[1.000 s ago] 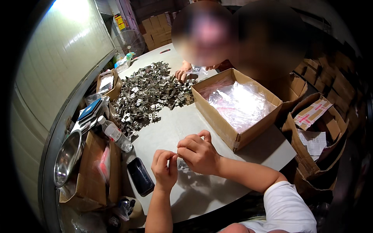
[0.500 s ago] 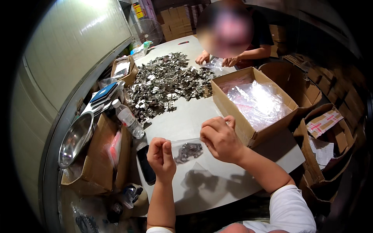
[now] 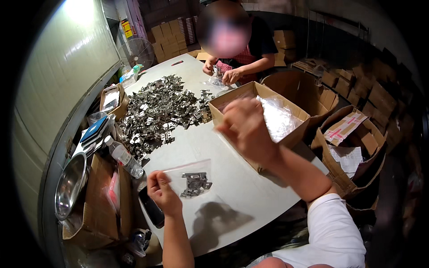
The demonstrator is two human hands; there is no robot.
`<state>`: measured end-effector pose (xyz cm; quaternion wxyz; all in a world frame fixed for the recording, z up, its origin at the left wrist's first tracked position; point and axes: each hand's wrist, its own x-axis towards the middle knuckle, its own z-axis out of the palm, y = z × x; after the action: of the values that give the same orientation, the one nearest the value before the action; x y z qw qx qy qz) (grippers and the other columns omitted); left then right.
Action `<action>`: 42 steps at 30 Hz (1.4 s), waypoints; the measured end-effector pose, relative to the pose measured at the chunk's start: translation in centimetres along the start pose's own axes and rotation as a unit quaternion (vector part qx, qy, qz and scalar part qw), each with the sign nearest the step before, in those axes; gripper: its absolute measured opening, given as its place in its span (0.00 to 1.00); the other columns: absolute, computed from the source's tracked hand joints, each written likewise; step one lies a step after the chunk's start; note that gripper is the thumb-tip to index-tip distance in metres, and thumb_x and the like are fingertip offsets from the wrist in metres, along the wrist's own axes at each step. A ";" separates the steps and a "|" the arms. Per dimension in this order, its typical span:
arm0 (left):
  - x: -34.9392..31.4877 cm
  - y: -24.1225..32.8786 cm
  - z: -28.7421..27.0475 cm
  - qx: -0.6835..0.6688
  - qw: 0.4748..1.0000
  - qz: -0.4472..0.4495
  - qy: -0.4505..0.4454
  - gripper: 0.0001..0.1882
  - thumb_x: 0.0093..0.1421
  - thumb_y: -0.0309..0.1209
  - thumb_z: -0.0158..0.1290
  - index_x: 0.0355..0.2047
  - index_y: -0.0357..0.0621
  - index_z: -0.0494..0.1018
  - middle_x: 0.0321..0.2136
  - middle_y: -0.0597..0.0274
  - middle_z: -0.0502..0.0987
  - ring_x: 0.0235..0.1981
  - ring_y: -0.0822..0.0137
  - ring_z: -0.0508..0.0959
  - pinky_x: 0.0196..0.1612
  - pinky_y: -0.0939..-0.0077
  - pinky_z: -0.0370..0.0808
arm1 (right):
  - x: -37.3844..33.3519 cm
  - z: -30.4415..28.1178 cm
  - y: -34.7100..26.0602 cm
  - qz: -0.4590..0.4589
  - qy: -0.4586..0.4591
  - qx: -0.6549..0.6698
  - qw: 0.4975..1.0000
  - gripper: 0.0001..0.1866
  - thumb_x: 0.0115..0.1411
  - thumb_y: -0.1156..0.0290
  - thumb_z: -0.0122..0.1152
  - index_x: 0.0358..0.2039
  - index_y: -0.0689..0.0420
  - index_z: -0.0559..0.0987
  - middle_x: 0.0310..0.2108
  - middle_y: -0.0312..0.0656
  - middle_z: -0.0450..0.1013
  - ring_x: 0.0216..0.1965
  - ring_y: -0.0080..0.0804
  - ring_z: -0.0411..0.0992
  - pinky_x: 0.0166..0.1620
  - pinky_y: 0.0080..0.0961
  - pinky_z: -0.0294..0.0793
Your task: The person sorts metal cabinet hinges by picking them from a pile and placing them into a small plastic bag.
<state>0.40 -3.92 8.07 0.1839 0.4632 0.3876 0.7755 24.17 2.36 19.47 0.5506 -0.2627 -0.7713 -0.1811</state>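
The left hand (image 3: 163, 193) pinched the clear bag (image 3: 190, 178) of metal clips by its corner, just short of the cardboard box (image 3: 261, 117); the right hand (image 3: 245, 127), empty and loosely open, hovered at the box's near wall. Best kept level so nothing spilled.

One clear plastic bag (image 3: 190, 178) of small metal parts, held up. One large heap of metal clips (image 3: 158, 109) on the surface (image 3: 232, 187). One open cardboard box (image 3: 261, 118) of filled bags. One water bottle (image 3: 124, 157), one steel bowl (image 3: 69, 185), one black phone (image 3: 152, 207) at the left edge.

head-worn view, looking down, table (image 3: 232, 178) near
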 end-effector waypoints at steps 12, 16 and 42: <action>-3.3 0.9 3.0 -0.002 0.971 0.070 -0.230 0.09 0.66 0.31 0.48 0.33 0.37 0.70 0.28 0.63 0.70 0.27 0.75 0.66 0.31 0.84 0.64 | -4.9 0.1 -2.1 -0.021 -0.385 0.129 0.914 0.15 0.48 0.58 0.68 0.30 0.54 0.78 0.36 0.40 0.75 0.41 0.39 0.73 0.43 0.38 0.68; -2.8 -3.7 1.6 -0.091 0.989 -0.011 -0.120 0.10 0.67 0.34 0.47 0.41 0.39 0.68 0.29 0.65 0.70 0.29 0.75 0.68 0.34 0.82 0.67 | -3.0 -4.4 4.1 0.285 -0.263 0.263 0.883 0.08 0.53 0.74 0.56 0.31 0.59 0.82 0.22 0.42 0.76 0.25 0.30 0.74 0.30 0.28 0.73; -3.0 -7.9 1.4 0.153 0.971 -0.066 -0.169 0.09 0.60 0.24 0.52 0.41 0.37 0.69 0.22 0.63 0.74 0.22 0.76 0.70 0.27 0.79 0.69 | -4.5 2.8 13.5 0.251 -0.228 -0.032 0.940 0.10 0.54 0.79 0.56 0.38 0.58 0.79 0.33 0.48 0.78 0.35 0.43 0.78 0.38 0.33 0.76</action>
<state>2.56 -0.27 0.67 0.2249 0.5837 0.4945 0.6034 31.37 13.83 14.12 0.3787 -0.4997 -0.7790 0.0031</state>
